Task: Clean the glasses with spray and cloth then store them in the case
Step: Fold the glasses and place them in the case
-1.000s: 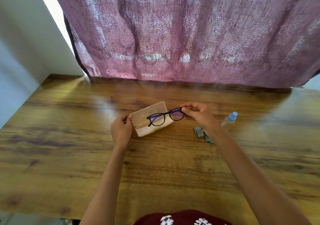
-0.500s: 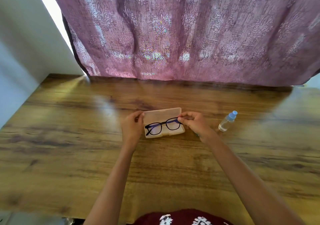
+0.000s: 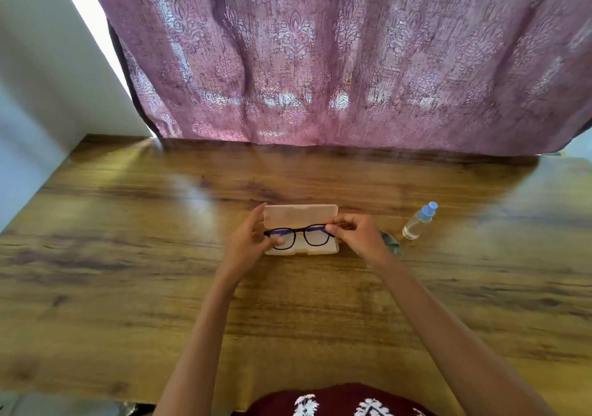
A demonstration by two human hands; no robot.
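The black-framed glasses (image 3: 307, 234) lie across the open pale translucent case (image 3: 301, 215) at the table's middle. My right hand (image 3: 358, 236) pinches the right end of the frame. At the case's left end, my left hand (image 3: 248, 242) has its fingers on the case edge and its thumb on the left lens rim. A grey cloth (image 3: 392, 242) peeks out behind my right wrist, mostly hidden. The small clear spray bottle (image 3: 418, 222) with a blue cap lies on its side to the right.
The wooden table (image 3: 128, 255) stretches wide on both sides. A mauve patterned curtain (image 3: 320, 63) hangs along the far edge, and a white wall stands at the left.
The case has been set flat and square to me from its tilted pose. The glasses came down from above into the open case, and both hands closed in on its ends.
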